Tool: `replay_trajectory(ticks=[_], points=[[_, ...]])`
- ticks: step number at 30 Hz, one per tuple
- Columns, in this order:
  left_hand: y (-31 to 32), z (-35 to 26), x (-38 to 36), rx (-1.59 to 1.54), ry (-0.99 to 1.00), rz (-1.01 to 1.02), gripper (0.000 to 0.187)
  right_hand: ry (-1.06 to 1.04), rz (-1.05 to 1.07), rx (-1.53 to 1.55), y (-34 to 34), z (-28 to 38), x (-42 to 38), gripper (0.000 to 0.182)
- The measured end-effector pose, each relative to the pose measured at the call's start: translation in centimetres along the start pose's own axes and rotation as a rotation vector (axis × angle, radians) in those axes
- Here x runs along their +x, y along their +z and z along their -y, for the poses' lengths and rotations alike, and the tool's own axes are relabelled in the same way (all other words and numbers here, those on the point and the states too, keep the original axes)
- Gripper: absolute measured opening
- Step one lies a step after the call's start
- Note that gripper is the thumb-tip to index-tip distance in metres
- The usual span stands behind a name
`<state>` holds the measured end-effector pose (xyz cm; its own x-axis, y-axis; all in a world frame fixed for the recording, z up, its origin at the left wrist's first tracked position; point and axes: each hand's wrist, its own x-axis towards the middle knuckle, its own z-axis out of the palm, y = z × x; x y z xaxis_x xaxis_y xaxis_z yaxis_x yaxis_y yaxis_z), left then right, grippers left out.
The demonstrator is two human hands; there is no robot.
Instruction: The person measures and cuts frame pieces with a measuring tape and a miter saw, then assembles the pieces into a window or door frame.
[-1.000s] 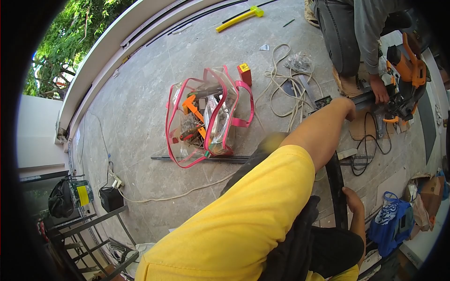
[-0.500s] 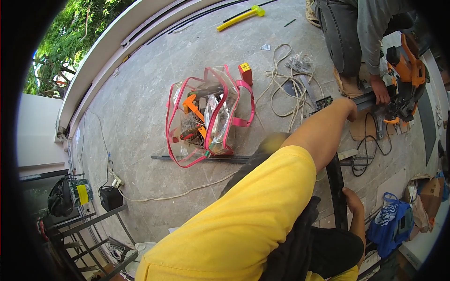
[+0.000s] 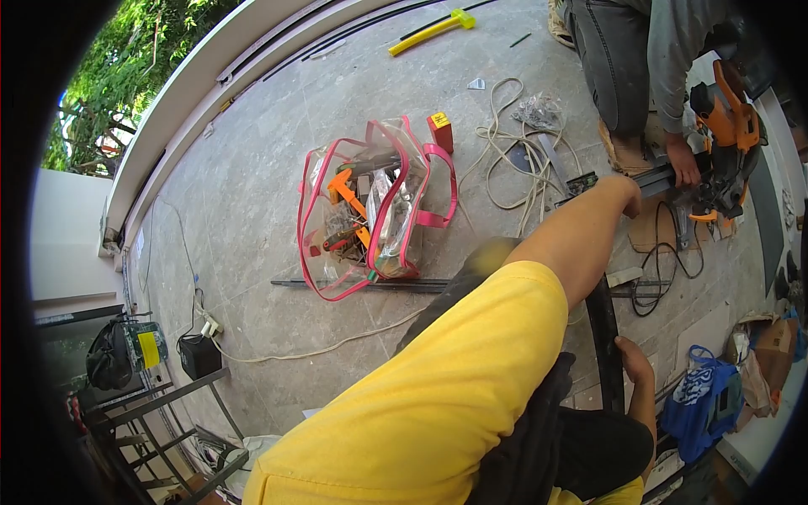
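My left hand (image 3: 625, 195) reaches out at the end of a long yellow sleeve and lies against a dark metal profile (image 3: 655, 180). Its fingers curl downward and are partly hidden. Closer to my body, my right hand (image 3: 636, 362) grips the edge of a long black bar (image 3: 606, 345), thumb on the near side. That bar runs up beneath my left forearm, where its far end is hidden. A co-worker's hand (image 3: 683, 160) holds the profile beside an orange and black power saw (image 3: 730, 118).
A clear pink-trimmed tool bag (image 3: 391, 215) sits on the grey floor (image 3: 252, 202). Beyond it lie a coiled pale cord (image 3: 492, 160) and a yellow hammer (image 3: 433, 34). A black cable (image 3: 644, 307) loops near the saw; a blue bag (image 3: 700, 391) stands at right, a metal frame (image 3: 172, 438) at lower left.
The orange saw head has shifted slightly up and to the left at the co-worker's side. My hands stay almost where they were.
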<state>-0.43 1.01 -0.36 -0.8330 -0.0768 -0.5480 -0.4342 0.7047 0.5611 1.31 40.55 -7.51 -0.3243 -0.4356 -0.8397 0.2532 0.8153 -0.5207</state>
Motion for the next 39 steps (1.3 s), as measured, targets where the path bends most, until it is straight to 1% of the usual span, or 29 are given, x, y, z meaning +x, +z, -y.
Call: replay_trajectory(ticks=[9, 14, 19, 28, 30, 33, 39], points=[[0.3, 0.2, 0.6, 0.001, 0.013, -0.011, 0.04, -0.006, 0.002, -0.014, 0.3, 0.5, -0.3, 0.044], [0.5, 0.3, 0.9, 0.02, 0.026, -0.012, 0.04, -0.018, -0.003, -0.019, -0.4, -1.0, 0.7, 0.042], [0.5, 0.3, 1.0, 0.022, 0.016, -0.016, 0.04, -0.003, -0.005, -0.008, -0.1, -0.3, 0.2, 0.042], [0.3, 0.2, 0.7, 0.019, 0.019, -0.019, 0.039, 0.0, -0.002, 0.013, 0.5, 1.0, -0.7, 0.046], [0.1, 0.1, 0.1, 0.011, 0.014, -0.015, 0.039, 0.001, -0.016, 0.031, 0.7, 1.1, -0.8, 0.037], [0.2, 0.1, 0.5, 0.006, 0.01, -0.01, 0.039, 0.011, 0.004, -0.009, 0.3, 0.7, -0.4, 0.037], [0.3, 0.2, 0.8, 0.007, 0.016, -0.004, 0.039, 0.02, -0.005, 0.008, 0.2, 0.5, -0.3, 0.038]])
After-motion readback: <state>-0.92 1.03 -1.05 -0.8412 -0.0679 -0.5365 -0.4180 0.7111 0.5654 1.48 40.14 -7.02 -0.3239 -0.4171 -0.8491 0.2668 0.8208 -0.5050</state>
